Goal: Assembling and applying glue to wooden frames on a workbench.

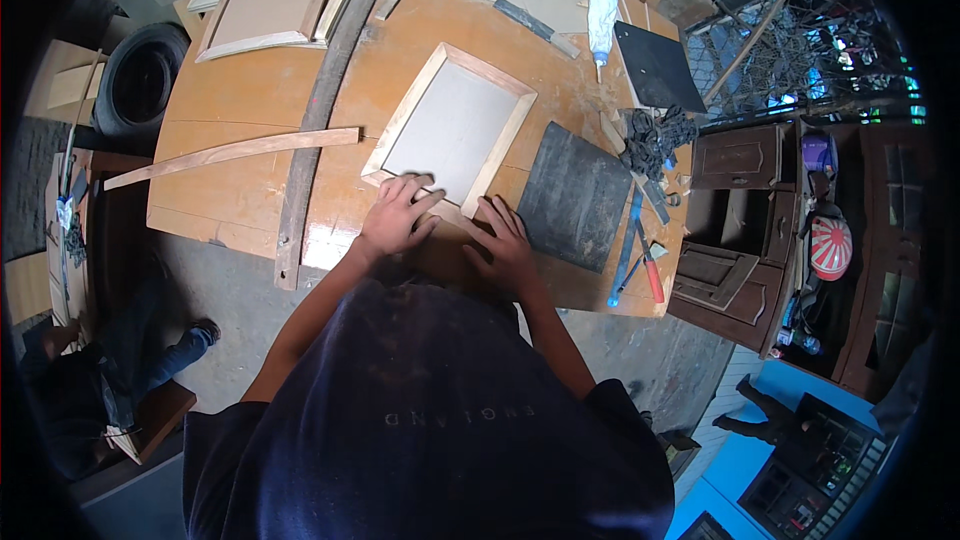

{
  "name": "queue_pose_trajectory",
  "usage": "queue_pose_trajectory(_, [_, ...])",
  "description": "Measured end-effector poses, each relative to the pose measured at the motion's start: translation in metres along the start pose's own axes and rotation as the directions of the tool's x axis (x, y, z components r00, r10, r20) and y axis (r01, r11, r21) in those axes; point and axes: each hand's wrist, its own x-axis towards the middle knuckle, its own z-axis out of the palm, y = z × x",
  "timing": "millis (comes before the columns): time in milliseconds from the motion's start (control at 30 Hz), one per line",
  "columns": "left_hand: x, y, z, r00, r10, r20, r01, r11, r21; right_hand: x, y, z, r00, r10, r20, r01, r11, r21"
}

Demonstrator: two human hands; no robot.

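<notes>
Grip of the left hand (393,222) was loosely spread, its fingers resting on the near edge of a wooden-framed panel (450,130); the right hand (508,248) was likewise spread, thumb apart, fingertips at the near right corner. The panel lay flat on the table (230,202), directly before the person. Just to its right lay a black sheet (572,195), with a blue tool (625,250) and a red-handled tool (654,278) beyond; to its left, a wooden strip (240,149) crossed a long grey bar (324,100). Farther off were a white bottle (602,20) and more framed panels (268,12). The orange-brown tabletop was scuffed. Around it were a grey floor (235,305), a tyre (112,90) and dark brown cabinets (735,155).
</notes>
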Motion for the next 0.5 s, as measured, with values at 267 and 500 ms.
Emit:
queue_pose_trajectory(267, [0.000, 0.001, -0.001, 1.000, 0.000, -0.025, 0.000, 1.000, 0.009, -0.007, -0.010, -0.003, 0.986, 0.168, -0.012, -0.158, 0.949, 0.271])
queue_pose_trajectory(500, [0.000, 0.002, -0.001, 1.000, -0.006, -0.009, 0.006, 1.000, 0.005, 0.011, -0.005, 0.009, 0.993, 0.109, -0.038, -0.108, 0.994, 0.031])
